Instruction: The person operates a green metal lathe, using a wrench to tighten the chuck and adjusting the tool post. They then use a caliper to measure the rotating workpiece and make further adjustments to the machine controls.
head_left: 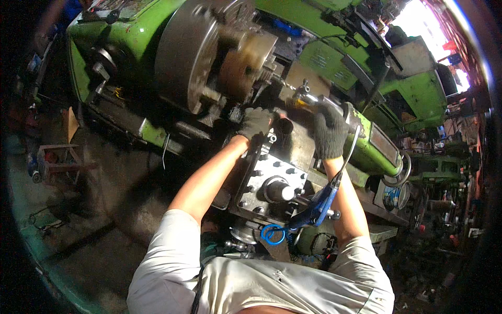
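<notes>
My left hand (254,124), in a dark knit glove, is at the far left end of the square tool post (274,180), close below the workpiece. Its fingers are curled, and whatever they may hold is hidden. My right hand (330,131), gloved the same way, reaches up beside the tailstock quill (314,100); its fingers are bent forward and their tips are out of sight. A drill bit (282,82) points from the quill side toward a brownish, blurred cylindrical workpiece (243,65). Behind that stands the large lathe chuck (185,57), also blurred.
A blue air blow gun (318,205) with a long thin nozzle leans by the tool post, its blue coiled hose (273,234) below. The green lathe headstock (125,44) is at left, the tailstock handwheel (401,170) at right. A low wooden stand (65,166) sits on the floor.
</notes>
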Tool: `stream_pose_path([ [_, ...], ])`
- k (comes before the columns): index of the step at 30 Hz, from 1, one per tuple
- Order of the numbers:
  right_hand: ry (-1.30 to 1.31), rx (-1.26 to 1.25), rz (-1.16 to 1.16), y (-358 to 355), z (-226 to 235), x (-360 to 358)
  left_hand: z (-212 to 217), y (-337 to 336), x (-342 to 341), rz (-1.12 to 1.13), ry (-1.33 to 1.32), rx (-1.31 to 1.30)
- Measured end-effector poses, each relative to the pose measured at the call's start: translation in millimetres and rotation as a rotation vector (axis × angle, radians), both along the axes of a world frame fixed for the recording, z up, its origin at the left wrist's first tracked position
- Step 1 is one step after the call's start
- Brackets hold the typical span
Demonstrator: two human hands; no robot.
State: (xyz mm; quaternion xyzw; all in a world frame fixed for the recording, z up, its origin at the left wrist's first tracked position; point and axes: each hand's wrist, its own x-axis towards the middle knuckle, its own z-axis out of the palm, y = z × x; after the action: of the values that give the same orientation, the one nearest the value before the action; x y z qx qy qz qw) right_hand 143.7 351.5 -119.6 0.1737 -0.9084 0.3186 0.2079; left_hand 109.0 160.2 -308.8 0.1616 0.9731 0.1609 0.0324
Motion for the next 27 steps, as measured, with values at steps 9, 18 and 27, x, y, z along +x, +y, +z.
stream_pose_path([
  [9,-0.326,0.200,-0.078,31,-23,60,23,-11,40,-0.116,0.146,0.428],
  [18,-0.402,-0.018,-0.101,82,-36,88,20,-78,104,0.268,-0.302,1.140],
  [27,0.168,0.134,-0.988,316,-28,99,-262,-274,244,1.315,-0.381,-0.047],
])
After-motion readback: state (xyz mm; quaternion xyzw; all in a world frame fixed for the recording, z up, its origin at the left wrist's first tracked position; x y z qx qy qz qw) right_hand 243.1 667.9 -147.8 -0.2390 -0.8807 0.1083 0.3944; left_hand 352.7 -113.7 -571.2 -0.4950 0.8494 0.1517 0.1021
